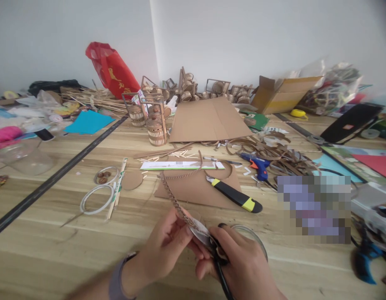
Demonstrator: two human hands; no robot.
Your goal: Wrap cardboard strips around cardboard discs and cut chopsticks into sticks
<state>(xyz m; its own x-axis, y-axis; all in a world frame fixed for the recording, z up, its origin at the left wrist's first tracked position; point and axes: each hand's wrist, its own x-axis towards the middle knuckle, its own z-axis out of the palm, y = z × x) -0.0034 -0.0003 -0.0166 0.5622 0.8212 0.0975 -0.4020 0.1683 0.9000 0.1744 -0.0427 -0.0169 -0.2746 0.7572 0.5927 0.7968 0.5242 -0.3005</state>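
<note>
The left grip pinched a corrugated cardboard strip, which stretched away beyond it above the worktop. The right grip, just beside it, clasped scissors by the handles, the blades at the strip's near end. Beyond both grips lay a utility knife; farther off, rightward, a glue gun.

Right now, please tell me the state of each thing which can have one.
Left hand, grip closed on the strip
Right hand, grip closed on the scissors
Strip, held, at the blades
Scissors, held; opening unclear
Knife, lying partly on cardboard; blade unclear
Glue gun, lying down; power unclear
Carton, open
Red bag, upright, tilted
</note>
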